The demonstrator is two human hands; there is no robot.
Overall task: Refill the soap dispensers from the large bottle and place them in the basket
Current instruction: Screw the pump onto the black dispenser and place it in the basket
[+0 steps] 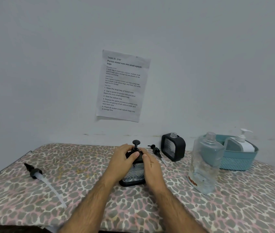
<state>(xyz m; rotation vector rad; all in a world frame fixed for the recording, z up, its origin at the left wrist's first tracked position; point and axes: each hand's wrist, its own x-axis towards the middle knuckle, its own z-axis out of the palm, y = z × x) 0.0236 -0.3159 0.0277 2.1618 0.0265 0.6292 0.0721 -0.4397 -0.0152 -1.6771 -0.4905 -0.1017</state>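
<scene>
A black-framed clear soap dispenser (133,175) stands at the table's middle, its black pump (136,144) sticking up on top. My left hand (122,160) and my right hand (150,165) both grip its upper part around the pump collar. A second black dispenser (173,147) stands uncapped behind to the right, with its small black pump (156,151) lying beside it. The large clear bottle (204,163), uncapped, stands to the right. A teal basket (237,161) at the far right holds a white-and-grey dispenser (241,143).
A long black pump with a white tube (41,177) lies on the left of the leopard-print table cover (66,190). A printed sheet (122,85) hangs on the wall behind. The table's left edge runs near a metal rail (7,167).
</scene>
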